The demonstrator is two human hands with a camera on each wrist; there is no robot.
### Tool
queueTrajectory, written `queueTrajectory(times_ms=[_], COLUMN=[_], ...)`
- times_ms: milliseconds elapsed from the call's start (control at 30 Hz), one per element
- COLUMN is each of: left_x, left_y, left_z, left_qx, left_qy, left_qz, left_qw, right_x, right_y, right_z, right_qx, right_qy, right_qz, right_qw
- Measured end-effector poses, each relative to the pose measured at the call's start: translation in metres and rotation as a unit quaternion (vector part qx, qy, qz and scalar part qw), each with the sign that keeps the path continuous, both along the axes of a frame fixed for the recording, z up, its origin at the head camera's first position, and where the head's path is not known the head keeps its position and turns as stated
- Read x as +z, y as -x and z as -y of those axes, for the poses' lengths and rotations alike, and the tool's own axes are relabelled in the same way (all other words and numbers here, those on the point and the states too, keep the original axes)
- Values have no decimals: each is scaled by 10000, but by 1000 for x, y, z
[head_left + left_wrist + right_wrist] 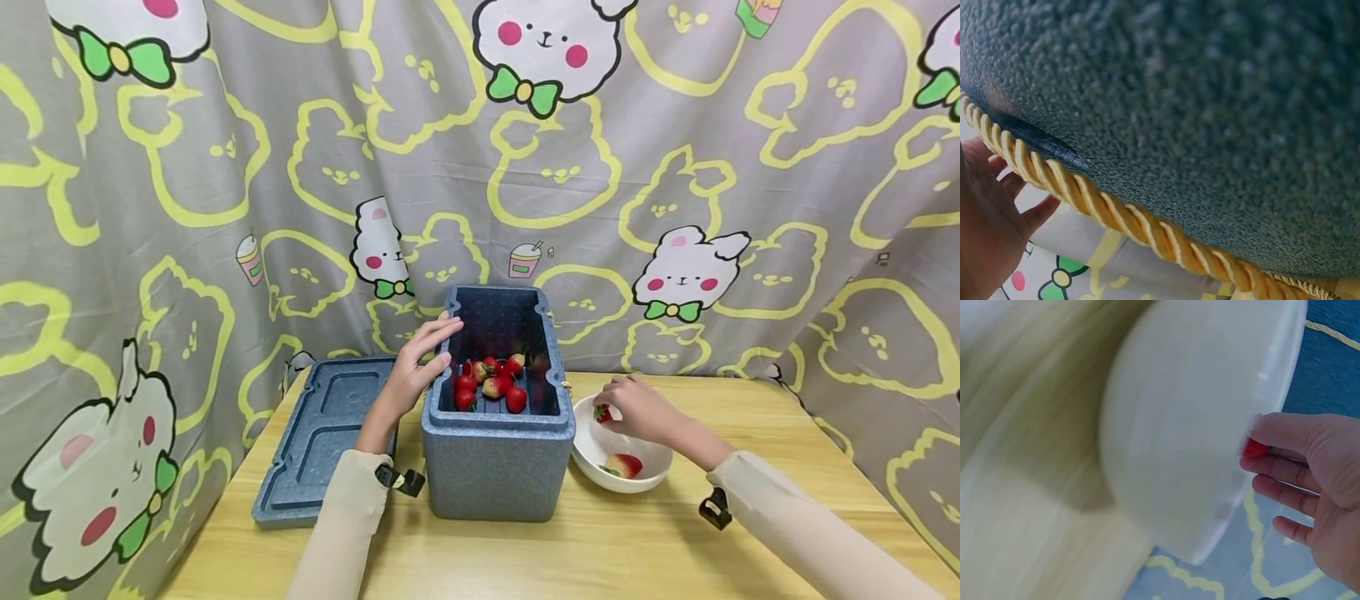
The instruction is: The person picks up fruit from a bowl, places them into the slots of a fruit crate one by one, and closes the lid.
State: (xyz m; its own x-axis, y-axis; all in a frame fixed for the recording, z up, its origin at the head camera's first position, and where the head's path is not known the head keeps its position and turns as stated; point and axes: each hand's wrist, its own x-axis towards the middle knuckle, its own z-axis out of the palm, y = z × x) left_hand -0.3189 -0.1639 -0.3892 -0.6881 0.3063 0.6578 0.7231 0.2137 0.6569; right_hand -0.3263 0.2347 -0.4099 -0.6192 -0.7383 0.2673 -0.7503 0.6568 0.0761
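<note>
A grey foam box (497, 471) stands lidless on the table, with several strawberries (495, 387) on its floor. My left hand (414, 367) rests on the box's left rim, fingers fairly straight; in the left wrist view that hand (991, 219) shows beside a twisted gold rope (1116, 212) along the box's side. To the right of the box sits a white bowl (592, 471), holding a pale-and-red strawberry (624, 465). Over the bowl's far side, my right hand (637, 408) pinches another strawberry (1255, 448) between thumb and fingers.
The box's grey lid (322, 442) lies flat on the left part of the wooden table (495, 558). A patterned curtain (555, 167) hangs close behind the box and around both sides. The bowl stands right up beside the box's right wall.
</note>
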Motion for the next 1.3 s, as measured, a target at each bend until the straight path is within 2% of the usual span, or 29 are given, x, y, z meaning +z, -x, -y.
queueTrajectory(times_ms=[333,533,767,1033,1300], left_x=[1,1,0,0,1], left_y=[2,2,2,0,0], left_z=[0,0,0,1,2], left_qx=[-20,-38,-19,-27,-23], left_qy=[-51,-52,-4,-35,106], left_qz=[-49,-58,-11,-15,90], left_qw=[10000,10000,10000,10000,9999], right_x=[37,66,103,135,162], right_y=[-4,-6,-10,-13,-18], right_z=[1,1,10,30,58], right_qx=[-163,-154,-266,45,279], right_qy=[574,912,1190,1364,1182], right_qz=[-622,-1006,-1158,-1363,-1380], right_qw=[9963,9906,9857,9812,9830])
